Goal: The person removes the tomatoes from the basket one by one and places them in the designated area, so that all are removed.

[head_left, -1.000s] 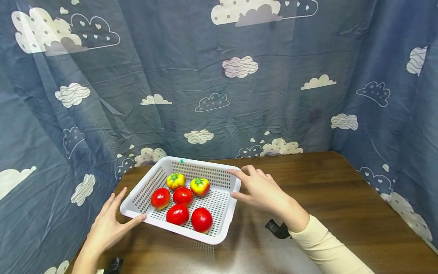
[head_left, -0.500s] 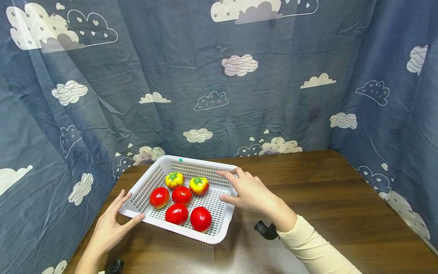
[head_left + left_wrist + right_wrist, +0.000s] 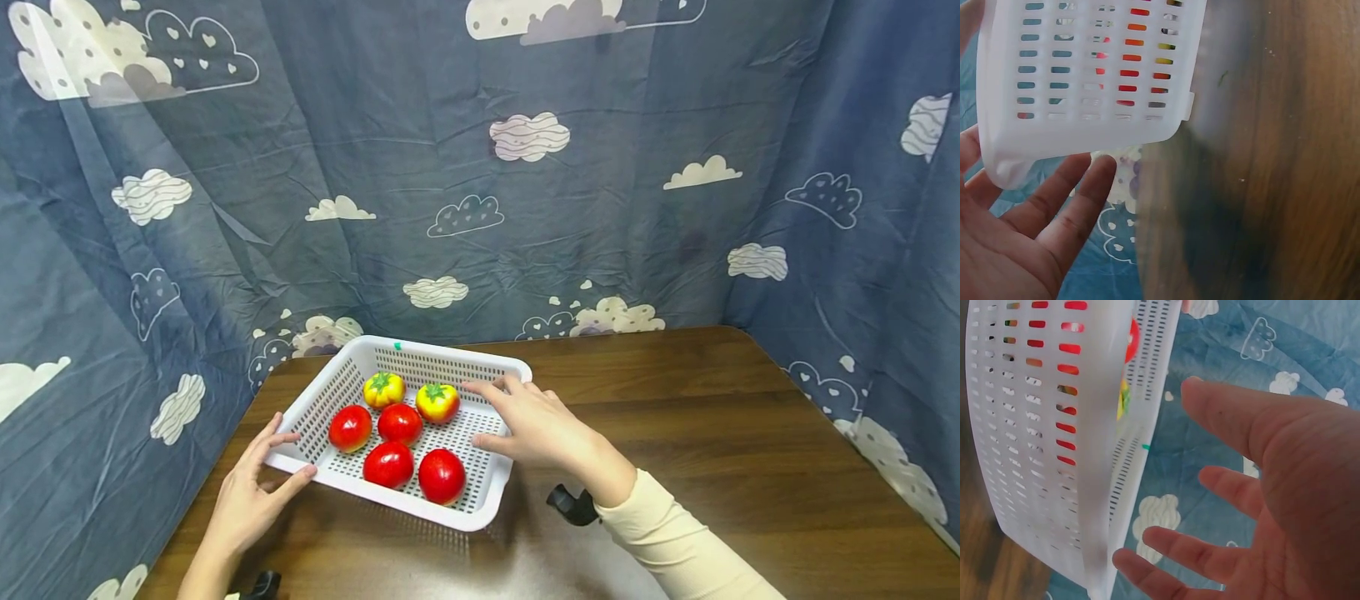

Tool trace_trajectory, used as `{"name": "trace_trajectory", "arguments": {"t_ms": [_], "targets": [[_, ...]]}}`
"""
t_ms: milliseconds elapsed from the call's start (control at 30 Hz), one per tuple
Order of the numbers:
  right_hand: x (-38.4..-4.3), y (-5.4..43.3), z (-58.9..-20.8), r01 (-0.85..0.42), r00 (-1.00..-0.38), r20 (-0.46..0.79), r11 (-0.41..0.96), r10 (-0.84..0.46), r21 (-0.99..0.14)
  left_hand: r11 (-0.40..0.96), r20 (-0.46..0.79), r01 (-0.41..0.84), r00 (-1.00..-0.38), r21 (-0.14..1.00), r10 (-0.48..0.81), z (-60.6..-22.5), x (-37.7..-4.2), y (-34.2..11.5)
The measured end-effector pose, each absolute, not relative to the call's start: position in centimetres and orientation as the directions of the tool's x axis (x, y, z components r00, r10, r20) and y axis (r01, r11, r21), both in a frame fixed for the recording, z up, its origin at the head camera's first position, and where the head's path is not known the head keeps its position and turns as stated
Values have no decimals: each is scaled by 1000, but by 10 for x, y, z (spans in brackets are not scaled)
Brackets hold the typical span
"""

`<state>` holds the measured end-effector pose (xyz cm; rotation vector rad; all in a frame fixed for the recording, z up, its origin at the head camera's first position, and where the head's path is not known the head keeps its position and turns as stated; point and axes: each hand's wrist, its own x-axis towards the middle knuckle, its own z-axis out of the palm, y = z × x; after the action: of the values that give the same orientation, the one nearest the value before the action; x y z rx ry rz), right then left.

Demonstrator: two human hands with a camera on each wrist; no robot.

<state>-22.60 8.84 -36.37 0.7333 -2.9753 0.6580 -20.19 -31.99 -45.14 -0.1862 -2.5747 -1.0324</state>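
A white plastic basket (image 3: 491, 492) with slotted walls sits on the wooden table. Inside it lie several glossy red round fruits (image 3: 442, 476) and two yellow-red ones (image 3: 384, 389) with green leafy tops. At the basket's left near corner, my left hand (image 3: 247, 500) holds the rim with its thumb and index finger over it; in the left wrist view other fingers (image 3: 1072, 212) extend outside the wall. My right hand (image 3: 543, 425) hovers over the basket's right side, fingers spread and nothing held. The right wrist view shows that hand's fingers (image 3: 1191, 553) apart from the rim.
The brown wooden table (image 3: 712, 433) extends to the right of the basket. A blue curtain (image 3: 600, 217) with cloud prints hangs behind the table and at both sides. Black wrist straps (image 3: 573, 506) show at both wrists.
My right hand has moved left from beside the basket's right rim to above its inside. My left index finger has come over the rim at the corner. The fruits stay in place.
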Motion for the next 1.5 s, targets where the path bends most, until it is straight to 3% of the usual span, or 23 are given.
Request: {"name": "trace_trajectory", "arguments": {"t_ms": [400,933,1067,1267,1500], "targets": [[-226,75,-367,-472,-862,38,774,-505,-423,619,372,225,-921,753,-118,-464,-201,-320],[-227,66,-365,-507,-835,11,762,-550,-403,431,472,347,-852,833,-227,-476,-202,-321],[-229,60,-365,-519,-825,-3,760,-565,-391,325,446,359,-859,875,-251,-476,-204,-321],[-230,48,-367,-559,-775,-59,725,-630,-403,176,400,364,-874,915,-275,-478,-205,-322],[-233,34,-369,-623,-689,-147,684,-710,-379,150,385,356,-870,922,-307,-479,-205,-320]]}}
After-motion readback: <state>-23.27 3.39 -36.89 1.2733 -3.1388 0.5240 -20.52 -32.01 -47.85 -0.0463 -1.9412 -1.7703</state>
